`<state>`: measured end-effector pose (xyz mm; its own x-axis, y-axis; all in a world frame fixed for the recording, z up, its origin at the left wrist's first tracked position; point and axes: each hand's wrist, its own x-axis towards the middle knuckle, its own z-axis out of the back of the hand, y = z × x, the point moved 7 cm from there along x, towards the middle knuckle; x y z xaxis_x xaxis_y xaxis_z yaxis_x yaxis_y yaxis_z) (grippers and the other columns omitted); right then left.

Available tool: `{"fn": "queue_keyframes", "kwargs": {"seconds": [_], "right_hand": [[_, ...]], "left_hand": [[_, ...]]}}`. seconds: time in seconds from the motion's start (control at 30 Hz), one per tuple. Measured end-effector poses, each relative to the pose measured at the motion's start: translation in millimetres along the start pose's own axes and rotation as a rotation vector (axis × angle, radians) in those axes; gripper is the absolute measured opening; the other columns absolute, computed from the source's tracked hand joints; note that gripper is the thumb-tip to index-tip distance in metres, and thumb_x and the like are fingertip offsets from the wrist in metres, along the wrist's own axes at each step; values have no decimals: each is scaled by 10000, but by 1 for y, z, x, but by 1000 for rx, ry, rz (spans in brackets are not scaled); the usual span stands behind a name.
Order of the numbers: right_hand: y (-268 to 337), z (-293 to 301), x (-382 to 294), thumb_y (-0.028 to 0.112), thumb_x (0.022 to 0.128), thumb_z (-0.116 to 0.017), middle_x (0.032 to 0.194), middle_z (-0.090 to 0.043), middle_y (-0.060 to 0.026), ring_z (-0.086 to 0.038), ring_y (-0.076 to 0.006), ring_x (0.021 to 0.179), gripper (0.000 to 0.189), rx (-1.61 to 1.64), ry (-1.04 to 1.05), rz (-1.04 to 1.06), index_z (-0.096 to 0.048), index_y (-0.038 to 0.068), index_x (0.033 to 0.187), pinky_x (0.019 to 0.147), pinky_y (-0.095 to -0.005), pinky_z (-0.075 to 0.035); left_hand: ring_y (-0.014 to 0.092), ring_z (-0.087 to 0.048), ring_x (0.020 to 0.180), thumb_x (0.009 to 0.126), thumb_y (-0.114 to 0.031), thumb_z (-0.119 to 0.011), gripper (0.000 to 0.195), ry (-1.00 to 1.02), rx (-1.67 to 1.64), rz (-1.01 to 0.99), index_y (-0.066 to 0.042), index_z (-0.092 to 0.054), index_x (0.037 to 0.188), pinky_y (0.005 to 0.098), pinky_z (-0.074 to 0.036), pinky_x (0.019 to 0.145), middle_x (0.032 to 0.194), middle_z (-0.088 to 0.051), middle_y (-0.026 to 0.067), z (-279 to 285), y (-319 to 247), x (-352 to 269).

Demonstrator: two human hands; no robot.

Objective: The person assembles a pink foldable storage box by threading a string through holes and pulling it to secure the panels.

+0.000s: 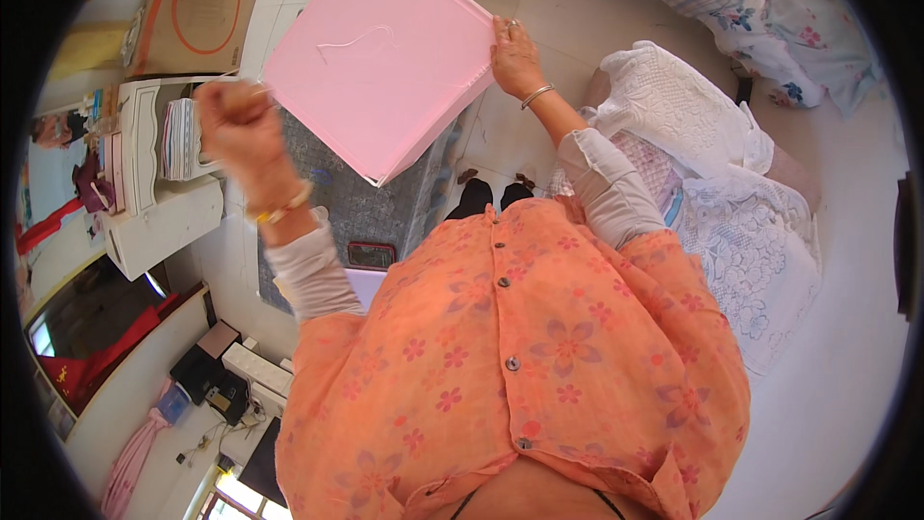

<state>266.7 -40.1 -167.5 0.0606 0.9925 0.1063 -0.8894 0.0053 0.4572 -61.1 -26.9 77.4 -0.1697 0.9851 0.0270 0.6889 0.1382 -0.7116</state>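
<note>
A pink, box-shaped piece (382,58) with pale piped edges is held up in front of me, its broad flat face towards the camera. My right hand (514,58) grips its right edge, close to a short row of pale stitches (479,77). A loose white thread (354,40) curls across the pink face. My left hand (242,115), blurred, is a closed fist just off the left corner. A thin pale strand runs between that fist and the corner; whether the fist also holds a needle cannot be made out.
Below the pink piece are a dark patterned mat or tabletop (310,137) and a red-edged phone (371,255). White lace covers (678,108) drape a seat at right. A white cabinet (162,195) and a cardboard box (195,11) stand at left.
</note>
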Motion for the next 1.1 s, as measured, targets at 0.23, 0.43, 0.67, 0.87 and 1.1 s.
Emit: {"fn": "queue_keyframes", "kwargs": {"seconds": [0.23, 0.43, 0.67, 0.87, 1.1], "right_hand": [[3, -3, 4, 218, 906, -481, 1403, -430, -188, -354, -350, 1334, 543, 50, -35, -8, -376, 38, 1408, 1085, -434, -310], [11, -7, 10, 235, 915, -463, 1413, -419, -186, -344, -353, 1339, 539, 64, -72, -3, -372, 51, 1413, 1095, -442, -292], [19, -15, 5, 229, 911, -464, 1398, -423, -184, -346, -357, 1329, 536, 71, -63, -2, -381, 36, 1404, 1091, -443, -296], [29, -19, 1, 225, 902, -484, 1374, -439, -184, -372, -362, 1302, 537, 97, -106, -17, -393, 35, 1395, 1084, -432, -311], [29, -25, 4, 259, 892, -511, 1396, -427, -166, -337, -369, 1324, 573, 169, -33, -62, -376, 59, 1412, 1086, -476, -286]], "left_hand": [[72, -179, 530, 956, -173, -528, 214, 157, 328, -183, -1, -530, 828, 247, -184, 500, 585, -190, -53, -66, -143, -50], [68, -174, 536, 967, -158, -508, 241, -12, 688, -363, 15, -521, 800, 244, -185, 503, 577, -210, -43, -86, -160, -78], [66, -165, 523, 968, -147, -498, 246, -91, 841, -530, 19, -511, 788, 246, -184, 497, 567, -210, -47, -94, -176, -111], [66, -167, 523, 967, -149, -504, 250, -16, 816, -481, 16, -492, 780, 248, -192, 507, 568, -211, -46, -90, -189, -126], [63, -187, 522, 970, -160, -508, 240, -6, 781, -414, 11, -504, 801, 247, -193, 518, 573, -207, -52, -66, -191, -122]]}}
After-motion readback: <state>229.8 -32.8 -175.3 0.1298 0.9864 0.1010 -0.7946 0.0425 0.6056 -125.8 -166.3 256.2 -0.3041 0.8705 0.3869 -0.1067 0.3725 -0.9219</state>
